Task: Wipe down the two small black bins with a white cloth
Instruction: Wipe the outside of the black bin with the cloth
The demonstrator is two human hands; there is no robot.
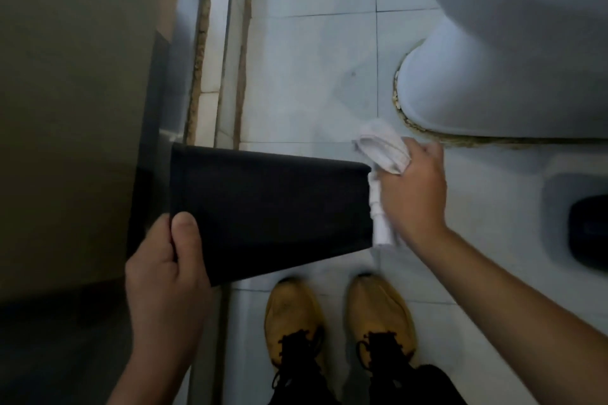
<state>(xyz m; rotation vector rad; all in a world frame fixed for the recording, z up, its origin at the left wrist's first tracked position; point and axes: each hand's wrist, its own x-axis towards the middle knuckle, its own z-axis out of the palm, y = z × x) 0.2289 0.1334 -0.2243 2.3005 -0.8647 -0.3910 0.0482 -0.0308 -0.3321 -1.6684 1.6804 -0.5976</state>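
Fingers (184, 233) round black bin (269, 207), cloth (383, 149) bunched in right hand (413, 194) (toilet (493, 76) beside).

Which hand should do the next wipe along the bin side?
Right. The right hand already holds the white cloth against the base end of the black bin. The left hand grips the bin's rim end, holding it tipped sideways.

A bathroom: white toilet base (493, 76) (grimy sealant) on pale floor tiles (312, 59).
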